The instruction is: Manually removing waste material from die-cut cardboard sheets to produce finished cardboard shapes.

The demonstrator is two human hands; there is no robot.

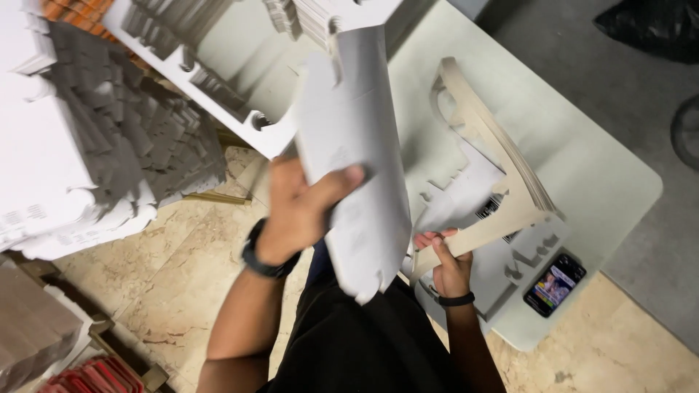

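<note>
Two hands busy: left hand (295, 215) pinches a light, bendy white die-cut cardboard blank (357, 167) mid-air by its edge, right hand (448, 266) closed on the stack of flat blanks (484, 156) on the pale counter (582, 145).

The person wears a black shirt (364, 342). The arms are bare. A black watch (263, 258) sits on one wrist, and a thin black band (456, 299) on the other.
</note>
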